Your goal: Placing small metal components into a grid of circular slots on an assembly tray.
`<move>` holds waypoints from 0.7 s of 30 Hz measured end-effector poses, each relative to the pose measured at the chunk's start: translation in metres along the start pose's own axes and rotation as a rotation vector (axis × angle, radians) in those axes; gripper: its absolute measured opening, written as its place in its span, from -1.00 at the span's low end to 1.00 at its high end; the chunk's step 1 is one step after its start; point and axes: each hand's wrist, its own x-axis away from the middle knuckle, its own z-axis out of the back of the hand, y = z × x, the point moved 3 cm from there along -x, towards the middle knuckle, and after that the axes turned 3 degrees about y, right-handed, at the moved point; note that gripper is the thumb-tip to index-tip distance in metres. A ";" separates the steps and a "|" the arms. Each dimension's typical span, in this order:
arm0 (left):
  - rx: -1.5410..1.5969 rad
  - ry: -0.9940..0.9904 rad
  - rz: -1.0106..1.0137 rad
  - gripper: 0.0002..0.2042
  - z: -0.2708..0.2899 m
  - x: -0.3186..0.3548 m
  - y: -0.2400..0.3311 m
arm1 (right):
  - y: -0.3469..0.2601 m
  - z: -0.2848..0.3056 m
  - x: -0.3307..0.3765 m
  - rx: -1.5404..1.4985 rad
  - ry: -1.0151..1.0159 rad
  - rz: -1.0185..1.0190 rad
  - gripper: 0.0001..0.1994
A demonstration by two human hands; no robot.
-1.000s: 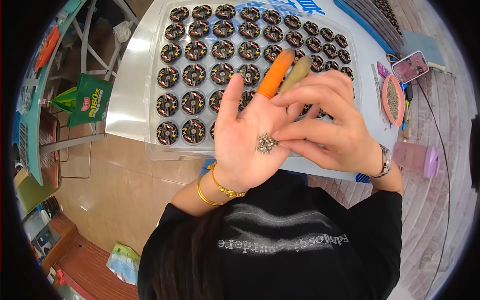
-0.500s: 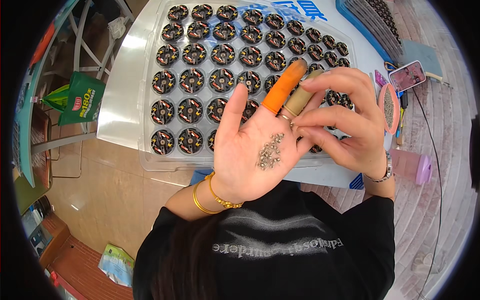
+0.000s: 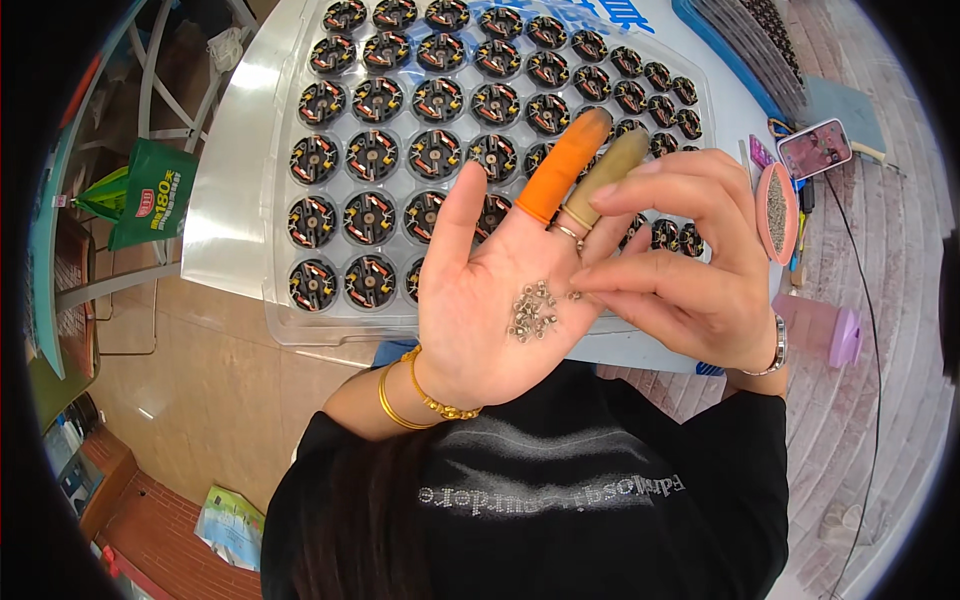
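Observation:
My left hand [image 3: 490, 300] lies palm up with its fingers stretched out, an orange finger cot [image 3: 563, 170] on one and an olive finger cot [image 3: 612, 180] on another. A heap of small silver metal pieces [image 3: 532, 312], too small to name surely, rests on its palm. From the right my right hand [image 3: 690, 270] reaches over, thumb and index finger pinched at a single small silver metal piece [image 3: 575, 295] by the palm's edge. Beneath both hands, a clear plastic tray [image 3: 290, 322] holds rows of round black motor-like parts [image 3: 371, 217] with red and yellow components.
At the right are a pink dish [image 3: 790, 215] of small metal pieces, a phone [image 3: 815, 150] with a cable, and a lilac cup [image 3: 845, 335]. A blue-edged stack of trays [image 3: 735, 70] stands far right. A green bag [image 3: 150, 195] hangs at left.
My right fingertips have moved down from near the finger ring to the palm's edge. The metal pieces sit closer together. The tray and left hand appear slightly farther left.

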 end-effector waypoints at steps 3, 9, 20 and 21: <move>-0.017 0.009 -0.001 -0.29 -0.001 0.000 0.001 | -0.003 -0.001 0.000 -0.060 -0.007 -0.033 -0.74; 0.024 0.018 0.006 -0.30 -0.001 0.000 0.000 | -0.003 -0.001 0.002 -0.105 0.067 -0.049 -0.72; 0.050 0.010 0.025 -0.27 0.002 0.001 0.000 | -0.002 -0.007 -0.005 -0.112 0.105 0.012 -0.72; 0.114 -0.020 0.032 -0.27 0.002 0.000 -0.001 | -0.001 -0.003 -0.006 -0.077 0.107 0.021 -0.73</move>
